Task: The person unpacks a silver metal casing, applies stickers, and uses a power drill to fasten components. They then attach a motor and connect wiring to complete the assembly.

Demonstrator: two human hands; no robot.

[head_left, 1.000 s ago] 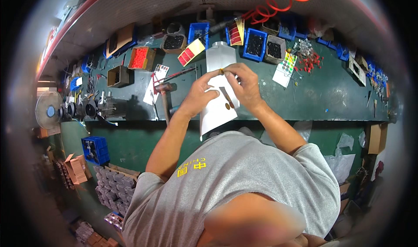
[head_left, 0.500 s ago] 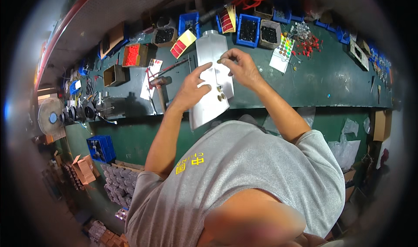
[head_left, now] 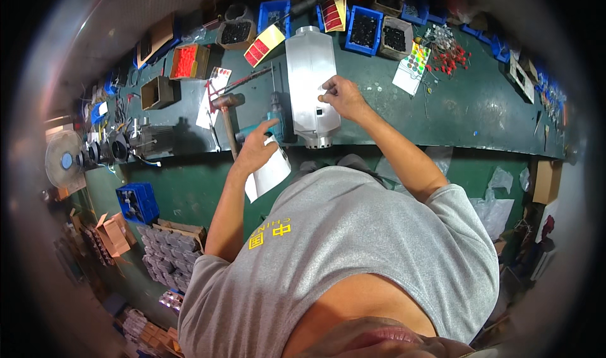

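Observation:
A silver metal housing lies lengthwise on the green bench in front of me, with a small square dark hole near its lower part. My right hand is at its right side, thumb and fingertips pinched on a small round gold sticker, just above the hole; whether it touches the metal I cannot tell. At the bench's front edge, my left hand grips a white sticker sheet, which hangs curved below the fingers. Past that hand lies a teal power drill.
A hammer rests left of the drill. Blue bins and cardboard boxes of small dark parts line the back, beside a box of red parts. A sheet of colored round stickers lies right. Motor-like parts stand left.
The left hand has drawn the sticker sheet off the housing, left and toward me, uncovering the hole and drill. The right hand has come slightly nearer with the small round sticker.

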